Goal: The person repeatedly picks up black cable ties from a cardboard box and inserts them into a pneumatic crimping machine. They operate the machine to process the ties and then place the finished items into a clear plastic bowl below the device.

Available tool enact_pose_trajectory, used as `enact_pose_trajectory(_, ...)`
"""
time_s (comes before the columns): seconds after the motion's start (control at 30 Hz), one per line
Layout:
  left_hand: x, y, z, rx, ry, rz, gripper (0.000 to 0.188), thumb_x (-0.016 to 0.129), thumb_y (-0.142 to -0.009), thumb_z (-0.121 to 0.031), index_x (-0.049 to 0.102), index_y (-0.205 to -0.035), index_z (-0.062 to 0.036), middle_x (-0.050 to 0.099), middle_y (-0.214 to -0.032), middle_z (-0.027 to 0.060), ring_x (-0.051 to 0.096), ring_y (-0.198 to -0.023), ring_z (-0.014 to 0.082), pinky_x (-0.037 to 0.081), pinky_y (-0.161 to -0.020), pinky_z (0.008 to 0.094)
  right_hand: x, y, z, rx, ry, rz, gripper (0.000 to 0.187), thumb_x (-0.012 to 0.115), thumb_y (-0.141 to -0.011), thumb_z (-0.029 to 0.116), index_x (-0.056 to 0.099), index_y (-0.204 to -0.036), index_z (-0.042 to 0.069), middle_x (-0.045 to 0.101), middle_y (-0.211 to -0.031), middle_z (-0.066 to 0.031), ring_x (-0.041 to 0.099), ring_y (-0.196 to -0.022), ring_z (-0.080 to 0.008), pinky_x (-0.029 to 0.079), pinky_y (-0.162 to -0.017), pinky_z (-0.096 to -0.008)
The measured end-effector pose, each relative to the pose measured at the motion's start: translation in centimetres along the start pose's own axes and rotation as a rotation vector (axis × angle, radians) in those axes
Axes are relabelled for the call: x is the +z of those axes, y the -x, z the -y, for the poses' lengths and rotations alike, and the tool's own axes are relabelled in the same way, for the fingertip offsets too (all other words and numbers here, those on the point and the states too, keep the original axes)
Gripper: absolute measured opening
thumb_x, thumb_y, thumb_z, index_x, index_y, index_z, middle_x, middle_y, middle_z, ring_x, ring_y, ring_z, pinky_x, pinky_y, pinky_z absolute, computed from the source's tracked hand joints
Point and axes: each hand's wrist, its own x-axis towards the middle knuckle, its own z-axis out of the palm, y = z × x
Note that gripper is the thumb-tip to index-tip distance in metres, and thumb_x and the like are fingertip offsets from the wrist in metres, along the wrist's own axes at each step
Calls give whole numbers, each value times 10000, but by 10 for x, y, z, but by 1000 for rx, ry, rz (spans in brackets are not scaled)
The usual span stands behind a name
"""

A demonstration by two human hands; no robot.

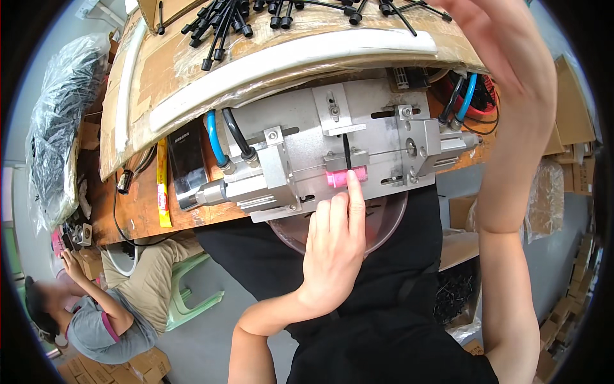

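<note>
My left hand (336,246) is at the front of a metal fixture (377,137), its index finger stretched out and the other fingers partly bent. That fingertip touches the lower end of a slim black rod (346,150) lying across a pink block (336,179). The rod's upper end meets a small metal bracket (332,109). At the upper right, my right hand (502,41) is raised beside the cardboard-covered shelf, near black plastic rods with knobbed ends (224,25). Its fingers run past the picture's upper edge, so their grip is hidden.
Air cylinders with blue (215,137) and black hoses flank the fixture. A clear bowl (387,227) sits under its front edge. Left on the bench lie a black phone-like slab (187,160) and a yellow strip (162,185). Another person (109,320) sits at lower left; cartons stand at right.
</note>
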Motion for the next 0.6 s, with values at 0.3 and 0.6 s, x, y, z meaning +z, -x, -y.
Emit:
enact_pose_trajectory(0.3,-11,-1,0,-11,-4,121,700,586,-741,25,365,-1399,117,504,-976,115,511,-865,236,469,-825,315,30,127,-45,-308,285,-75,272,674,-827,-62,596,-1084,-23,674,-920,-139,609,-781,-143,500,-706,-256)
enact_pose_trajectory(0.6,-82,-119,123,-65,23,-392,213,552,-913,-60,629,-1111,-77,604,-935,124,556,-936,272,434,-862,362,70,208,-100,-232,622,71,672,761,-701,-58,500,-1320,-95,516,-688,-85,508,-591,-205,443,-555,-340)
